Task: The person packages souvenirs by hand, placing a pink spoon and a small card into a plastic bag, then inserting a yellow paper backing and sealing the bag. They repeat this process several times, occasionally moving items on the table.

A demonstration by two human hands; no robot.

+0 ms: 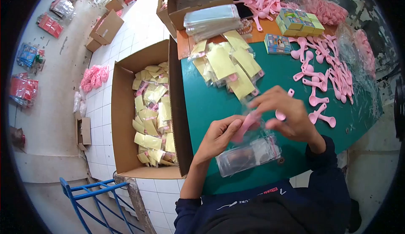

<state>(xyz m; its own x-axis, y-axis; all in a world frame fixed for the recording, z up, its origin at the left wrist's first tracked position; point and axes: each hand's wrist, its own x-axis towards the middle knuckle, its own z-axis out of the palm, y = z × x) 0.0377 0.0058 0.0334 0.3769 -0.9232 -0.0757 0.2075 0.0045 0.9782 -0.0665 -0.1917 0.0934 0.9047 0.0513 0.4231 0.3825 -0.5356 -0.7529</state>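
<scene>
My left hand [221,136] is closed on a pink measuring spoon [244,127], its thumb along the spoon. Motion smears the spoon, and clear plastic film seems to surround it. Over the spoon's upper end hovers my right hand [289,112], its thumb and fingers apart; whether the fingertips touch the spoon is blurred. Just below both hands lies a stack of clear plastic bags [249,154] on the green table [202,120]. Another pink spoon [280,115] lies partly behind my right hand.
Packed bags with yellow cards [228,63] are piled at the table's back left. Loose pink spoons [318,84] spread rightward, near boxed card stacks [295,21]. A cardboard box [179,107] of filled bags stands left, with a blue metal frame [97,192] nearby.
</scene>
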